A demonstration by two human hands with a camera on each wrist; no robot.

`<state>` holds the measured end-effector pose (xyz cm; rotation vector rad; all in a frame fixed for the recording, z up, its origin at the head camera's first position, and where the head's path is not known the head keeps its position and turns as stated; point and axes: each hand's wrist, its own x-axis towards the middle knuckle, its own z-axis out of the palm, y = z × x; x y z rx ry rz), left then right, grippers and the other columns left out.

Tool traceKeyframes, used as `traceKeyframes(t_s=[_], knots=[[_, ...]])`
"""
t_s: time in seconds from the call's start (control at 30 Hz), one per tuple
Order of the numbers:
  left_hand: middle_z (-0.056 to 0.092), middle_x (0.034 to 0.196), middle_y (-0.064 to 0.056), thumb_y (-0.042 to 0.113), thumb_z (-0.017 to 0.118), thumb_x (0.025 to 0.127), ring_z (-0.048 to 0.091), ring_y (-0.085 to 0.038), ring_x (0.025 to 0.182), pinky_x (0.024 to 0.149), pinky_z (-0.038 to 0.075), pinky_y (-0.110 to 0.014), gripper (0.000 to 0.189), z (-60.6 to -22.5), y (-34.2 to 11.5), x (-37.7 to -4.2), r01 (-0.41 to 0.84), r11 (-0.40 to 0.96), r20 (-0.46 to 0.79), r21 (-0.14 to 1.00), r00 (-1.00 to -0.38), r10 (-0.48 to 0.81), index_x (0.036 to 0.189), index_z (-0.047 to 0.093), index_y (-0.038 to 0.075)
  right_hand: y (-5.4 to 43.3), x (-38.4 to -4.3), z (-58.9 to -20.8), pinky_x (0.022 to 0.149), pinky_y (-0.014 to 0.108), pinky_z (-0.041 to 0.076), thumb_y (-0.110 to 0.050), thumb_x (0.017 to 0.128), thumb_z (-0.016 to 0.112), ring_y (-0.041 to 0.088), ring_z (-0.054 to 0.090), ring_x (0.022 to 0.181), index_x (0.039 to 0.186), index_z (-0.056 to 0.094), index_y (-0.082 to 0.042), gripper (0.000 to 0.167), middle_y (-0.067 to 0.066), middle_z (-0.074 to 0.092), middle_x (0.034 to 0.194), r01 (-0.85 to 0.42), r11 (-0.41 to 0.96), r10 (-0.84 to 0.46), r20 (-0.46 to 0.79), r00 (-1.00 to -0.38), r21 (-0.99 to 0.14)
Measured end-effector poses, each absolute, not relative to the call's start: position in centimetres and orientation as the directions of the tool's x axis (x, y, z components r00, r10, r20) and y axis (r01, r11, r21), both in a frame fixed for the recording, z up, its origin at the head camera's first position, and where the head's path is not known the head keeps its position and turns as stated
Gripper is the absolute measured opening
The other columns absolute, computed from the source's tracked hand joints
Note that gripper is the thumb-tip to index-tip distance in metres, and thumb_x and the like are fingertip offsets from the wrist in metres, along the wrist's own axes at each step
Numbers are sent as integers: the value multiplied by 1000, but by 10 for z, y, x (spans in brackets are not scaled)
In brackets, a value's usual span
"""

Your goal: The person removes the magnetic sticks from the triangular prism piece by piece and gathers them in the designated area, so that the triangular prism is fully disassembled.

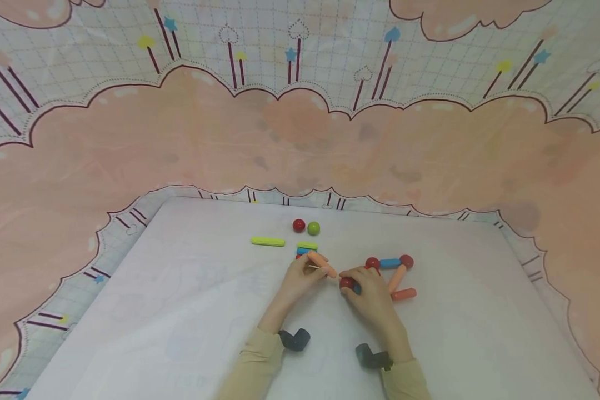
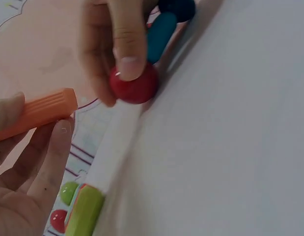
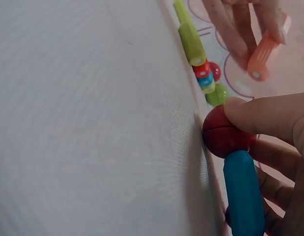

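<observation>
Left hand (image 1: pixel 302 278): grip pinching orange rod (image 1: pixel 322 264), just left of the red ball (image 1: pixel 346 283), apart | right hand (image 1: pixel 374 295): grip pinching that ball | right wrist view: blue rod (image 3: pixel 244 191) meets the ball, mostly covered in head view | head view only: coral rod (image 1: pixel 404 294) right of the ball

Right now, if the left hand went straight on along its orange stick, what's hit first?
Probably the red ball held by the right hand, judging by the head view; depth is unclear.
</observation>
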<state>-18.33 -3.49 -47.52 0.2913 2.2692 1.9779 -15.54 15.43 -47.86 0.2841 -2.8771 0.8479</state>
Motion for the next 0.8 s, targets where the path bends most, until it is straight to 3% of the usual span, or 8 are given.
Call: traceKeyframes(t_s=[0.17, 0.43, 0.8], knots=[[67, 117, -11, 19, 70, 87, 61, -11, 100, 86, 49, -23, 22, -467, -51, -186, 55, 102, 38, 993, -986, 160, 105, 64, 6, 153, -155, -479, 84, 33, 45, -26, 82, 76, 18, 50, 98, 112, 69, -24, 31, -3, 68, 112, -184, 825, -126, 143, -982, -535], [68, 109, -3, 24, 75, 84, 57, -13, 92, 80, 47, -22, 30, -461, -81, -192, 42, 150, 38, 988, -999, 28, 109, 66, 12, 154, -156, -481, 82, 32, 46, -27, 81, 77, 16, 50, 98, 114, 68, -25, 34, -5, 67, 113, -194, 821, -130, 156, -979, -537], [66, 115, -13, 12, 72, 85, 58, -11, 91, 79, 48, -19, 30, -466, -117, -200, 29, 203, 45, 979, -996, -74, 113, 63, 6, 153, -153, -479, 83, 32, 47, -25, 82, 77, 17, 49, 99, 115, 68, -24, 34, -3, 67, 115, -173, 817, -122, 128, -984, -550]])
